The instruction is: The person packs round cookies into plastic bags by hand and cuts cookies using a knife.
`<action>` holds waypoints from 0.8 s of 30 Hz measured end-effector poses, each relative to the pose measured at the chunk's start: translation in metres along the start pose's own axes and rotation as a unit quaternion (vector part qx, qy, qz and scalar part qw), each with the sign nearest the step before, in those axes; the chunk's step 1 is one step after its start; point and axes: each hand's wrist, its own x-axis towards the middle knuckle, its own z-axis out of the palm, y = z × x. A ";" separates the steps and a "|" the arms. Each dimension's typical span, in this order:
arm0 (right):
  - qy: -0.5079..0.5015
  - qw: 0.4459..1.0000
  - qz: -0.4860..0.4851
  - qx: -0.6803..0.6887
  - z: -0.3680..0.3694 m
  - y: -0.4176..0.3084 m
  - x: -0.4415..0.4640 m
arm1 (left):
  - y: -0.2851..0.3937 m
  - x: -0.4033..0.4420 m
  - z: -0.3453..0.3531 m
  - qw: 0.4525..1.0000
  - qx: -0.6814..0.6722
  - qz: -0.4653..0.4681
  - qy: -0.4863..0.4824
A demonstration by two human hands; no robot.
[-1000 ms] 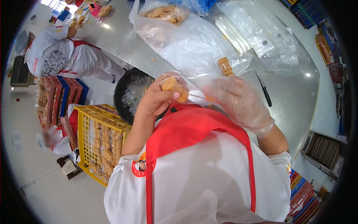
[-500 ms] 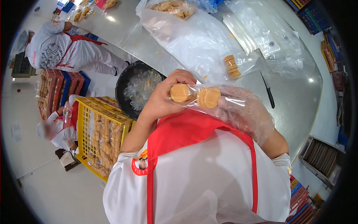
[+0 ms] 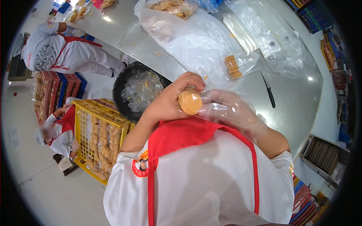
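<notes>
My bare left hand (image 3: 174, 97) is closed around a clear plastic bag with round golden biscuits (image 3: 190, 102) in it, held in front of my chest. The flat face of the front biscuit points up at me. On the other side, my right hand (image 3: 232, 107), in a clear plastic glove, grips the loose end of the bag (image 3: 220, 113). Its fingertips reach close to the biscuits; glare on the film hides exactly how they touch. Beyond my hands, a row of biscuits (image 3: 233, 67) lies in another clear bag on the metal table (image 3: 290, 101).
A black-handled knife (image 3: 269, 91) lies to the right. Large plastic sheeting (image 3: 184, 41) and flat clear bags (image 3: 260, 30) cover the far side. At left stand a black tub (image 3: 120, 90) of plastic scraps and a yellow crate (image 3: 81, 130) of packed biscuits. Two people (image 3: 69, 51) are nearby.
Two separate groups of biscuits showed in the bag before; now they appear as one stack at my left hand. My right hand has shifted left towards it.
</notes>
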 end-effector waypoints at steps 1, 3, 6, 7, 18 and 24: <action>-0.008 0.999 -0.028 -0.017 0.001 0.005 0.003 | 0.001 -0.001 0.000 1.000 -0.003 0.001 -0.005; -0.011 0.995 -0.073 -0.062 0.002 0.010 0.009 | 0.006 0.002 0.003 1.000 -0.029 0.002 -0.004; -0.021 0.996 -0.075 -0.039 -0.001 0.008 0.017 | 0.013 0.001 0.007 0.998 -0.035 -0.027 0.043; -0.040 0.997 -0.039 0.045 -0.006 0.005 0.019 | 0.014 0.000 0.008 0.996 -0.032 -0.041 0.065; -0.228 0.905 -0.220 0.283 -0.034 0.006 0.014 | 0.023 -0.006 0.009 0.975 -0.056 -0.030 0.213; -0.157 0.942 -0.188 0.230 -0.018 0.009 0.007 | 0.034 -0.003 0.013 0.977 -0.118 -0.083 0.155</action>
